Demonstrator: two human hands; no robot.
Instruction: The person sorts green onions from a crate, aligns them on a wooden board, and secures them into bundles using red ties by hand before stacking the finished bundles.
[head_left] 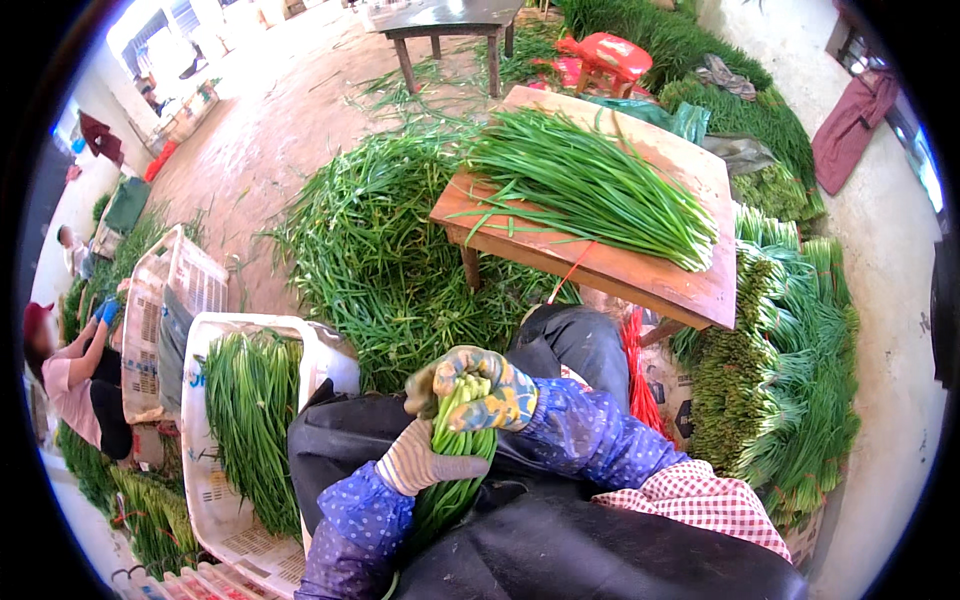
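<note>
A bunch of green garlic chives [470, 440] is held above my lap, pale cut ends up and leaves trailing down. My left hand [418, 460], in a striped glove, is closed round the stalks from the left, its thumb across the front. Wrapped about the bunch's top end is my right hand [490, 392], in a yellow and blue patterned glove. A larger loose heap of chives [600, 185] lies on the low wooden table [690, 295] ahead to the right.
A white plastic crate [198, 400] holding chives stands on my left. Loose leaves [370, 230] are heaped on the floor ahead. Tied bundles [800, 370] are stacked at right, near red ties [637, 370]. A co-worker [80, 380] sits far left; a red stool [612, 55] stands behind the table.
</note>
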